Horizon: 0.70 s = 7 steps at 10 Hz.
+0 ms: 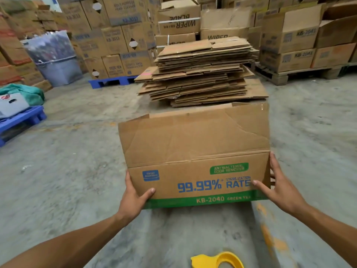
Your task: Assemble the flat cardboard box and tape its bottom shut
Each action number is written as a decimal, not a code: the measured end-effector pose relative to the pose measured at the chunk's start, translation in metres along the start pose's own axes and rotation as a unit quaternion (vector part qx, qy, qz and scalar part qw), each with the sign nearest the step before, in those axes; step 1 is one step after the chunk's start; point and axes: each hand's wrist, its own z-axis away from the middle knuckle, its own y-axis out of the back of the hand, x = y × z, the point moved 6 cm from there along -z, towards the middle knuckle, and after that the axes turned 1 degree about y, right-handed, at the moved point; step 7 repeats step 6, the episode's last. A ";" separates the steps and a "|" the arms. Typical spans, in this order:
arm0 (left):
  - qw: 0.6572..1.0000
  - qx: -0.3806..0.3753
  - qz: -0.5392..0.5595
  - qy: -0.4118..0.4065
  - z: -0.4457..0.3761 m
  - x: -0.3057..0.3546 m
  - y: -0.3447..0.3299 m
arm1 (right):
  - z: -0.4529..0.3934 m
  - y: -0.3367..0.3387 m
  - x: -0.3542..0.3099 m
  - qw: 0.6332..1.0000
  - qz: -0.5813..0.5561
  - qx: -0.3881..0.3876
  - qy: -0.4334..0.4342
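grey concrete warehouse floor [63, 190] carries everything here; no bench in view. stacked brown printed cartons [287, 39] line the back on pallets, some with flaps open, contents not visible. a clear plastic-wrapped grey bin [56, 60] at back left holds something dark and mixed, too blurred to identify. centre, beyond the work: a tall pile of flattened brown cardboard sheets [201, 74], judged to be the supply stock, set within reach ahead of the person. blue plastic pallet [21, 120] at left carries a grey crate, contents not visible. task item: the brown cardboard box with blue "99.99%" print and green band [195, 163], held off the floor in front of the person, between the pile and the body. printed panel faces the camera, one long plain flap stands up above it; box appears partly opened out, whether fully squared i cannot tell, interior hidden. left hand [135, 198] clasps the lower left corner, thumb on the printed face, fingers wrapped behind the edge. right hand [280, 188] holds the right edge, thumb across the print, fingers spread up the side. grip at opposite ends likely lets the person push the panels square and turn the bottom upward. no tape on any seam seen; bottom judged not yet closed. yellow plastic tape dispenser [222, 260] lies on the floor near the person's feet, apart from the box, probably parked for the sealing step.
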 end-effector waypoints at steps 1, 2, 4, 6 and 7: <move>0.998 0.010 0.019 0.067 -0.003 -0.005 -0.014 | -0.001 -0.003 0.013 0.995 -0.078 0.017 -0.058; 0.990 0.004 0.028 0.139 -0.005 -0.009 -0.021 | -0.008 -0.011 0.033 0.982 -0.104 0.023 -0.154; 0.984 -0.026 0.049 0.166 -0.014 -0.018 -0.028 | -0.015 -0.023 0.043 0.970 -0.074 0.014 -0.230; 0.975 -0.026 0.062 0.211 -0.007 -0.021 -0.042 | -0.005 -0.049 0.034 0.917 -0.197 0.014 -0.348; 0.975 -0.026 0.062 0.211 -0.007 -0.021 -0.042 | -0.005 -0.049 0.034 0.917 -0.197 0.014 -0.348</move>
